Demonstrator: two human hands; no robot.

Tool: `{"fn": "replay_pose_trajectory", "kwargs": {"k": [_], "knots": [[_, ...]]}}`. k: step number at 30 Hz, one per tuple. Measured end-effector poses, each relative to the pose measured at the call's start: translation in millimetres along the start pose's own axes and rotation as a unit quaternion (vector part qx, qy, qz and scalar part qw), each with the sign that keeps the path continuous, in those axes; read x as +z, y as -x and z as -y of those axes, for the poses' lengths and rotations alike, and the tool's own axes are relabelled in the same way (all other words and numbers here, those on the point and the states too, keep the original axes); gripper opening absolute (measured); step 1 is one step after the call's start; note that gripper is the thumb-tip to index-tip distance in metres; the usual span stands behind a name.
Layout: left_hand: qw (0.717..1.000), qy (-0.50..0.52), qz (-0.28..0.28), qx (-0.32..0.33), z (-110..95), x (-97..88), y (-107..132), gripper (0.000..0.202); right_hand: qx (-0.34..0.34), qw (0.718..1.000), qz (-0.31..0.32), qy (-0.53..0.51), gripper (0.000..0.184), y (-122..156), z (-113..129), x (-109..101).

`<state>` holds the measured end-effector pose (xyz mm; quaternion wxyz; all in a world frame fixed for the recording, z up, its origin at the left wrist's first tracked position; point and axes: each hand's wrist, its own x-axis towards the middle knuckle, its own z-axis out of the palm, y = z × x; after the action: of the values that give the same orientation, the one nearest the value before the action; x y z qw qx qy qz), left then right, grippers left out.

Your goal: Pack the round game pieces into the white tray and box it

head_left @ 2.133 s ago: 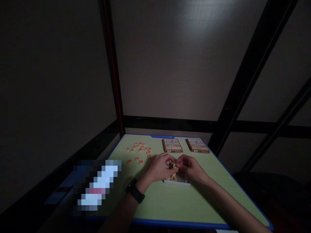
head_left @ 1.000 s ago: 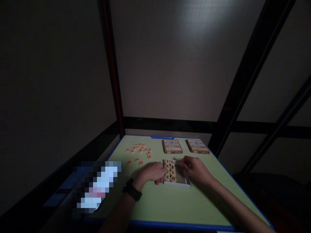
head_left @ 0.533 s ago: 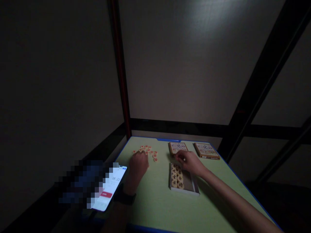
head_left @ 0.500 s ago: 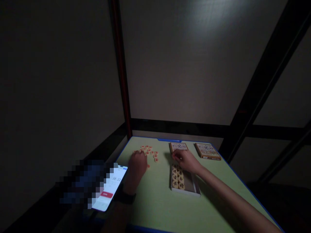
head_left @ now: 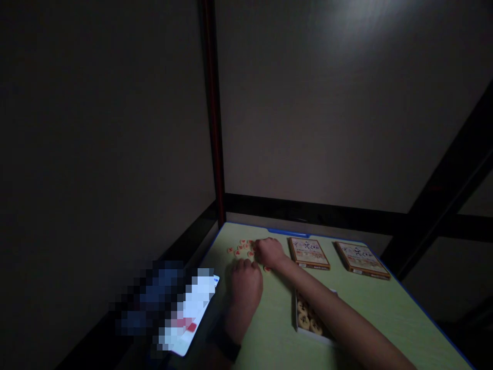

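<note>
Loose round Chinese chess pieces [head_left: 246, 246] with red characters lie in a cluster at the table's far left. My right hand [head_left: 270, 252] reaches across to the right side of this cluster, its fingers curled down among the pieces. My left hand [head_left: 246, 283] is just in front of the cluster, knuckles up and fingers bent under. Whatever either hand may hold is hidden. Beneath my right forearm stands an open box [head_left: 314, 334] with larger chess pieces [head_left: 303, 320] marked in black; the arm covers much of it.
Two flat boxes with printed lids, one [head_left: 309, 253] at the back middle and another [head_left: 362, 259] at the back right, lie on the green table [head_left: 277, 334]. A lit phone [head_left: 202, 321] is at the left edge. Walls rise behind and left.
My right hand has gone from above the open box to the red-marked pieces on the left. My left hand has drawn back from the cluster towards me. The view has shifted left.
</note>
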<state>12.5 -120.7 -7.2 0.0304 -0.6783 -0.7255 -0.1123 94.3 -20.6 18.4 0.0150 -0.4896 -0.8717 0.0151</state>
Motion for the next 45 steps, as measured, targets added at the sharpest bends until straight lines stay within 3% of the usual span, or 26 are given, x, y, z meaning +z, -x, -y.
{"fn": "replay_pose_trajectory", "kwargs": {"k": [5,9,14,16,22,30,37,45], "knots": [[0.999,0.008,-0.013,0.037,-12,6.4,7,0.031,0.001,1.0,-0.013,-0.011,0.037,-3,-9,-2],[0.991,0.048,0.053,0.113,-25,13.2,18,0.028,-0.028,0.996,-0.037,-0.072,0.048,-3,-30,0],[0.984,0.076,0.076,0.14,-35,12.2,30,0.03,-0.12,0.98,-0.071,-0.141,0.023,3,-53,7],[0.984,0.077,0.082,0.139,-36,10.7,31,0.031,-0.143,0.976,-0.075,-0.146,0.022,2,-53,7],[0.983,0.08,0.092,0.138,-33,15.1,28,0.03,-0.126,0.985,-0.049,-0.11,0.025,-30,-27,1],[0.985,0.069,0.087,0.13,-31,35.0,27,0.033,-0.095,0.994,0.002,-0.058,0.018,-76,10,7],[0.981,0.083,0.116,0.132,-31,29.5,27,0.034,-0.099,0.994,0.041,-0.014,0.023,-87,24,11],[0.978,0.097,0.129,0.131,-32,14.2,27,0.035,-0.104,0.994,-0.008,-0.042,0.042,-75,24,17]]}}
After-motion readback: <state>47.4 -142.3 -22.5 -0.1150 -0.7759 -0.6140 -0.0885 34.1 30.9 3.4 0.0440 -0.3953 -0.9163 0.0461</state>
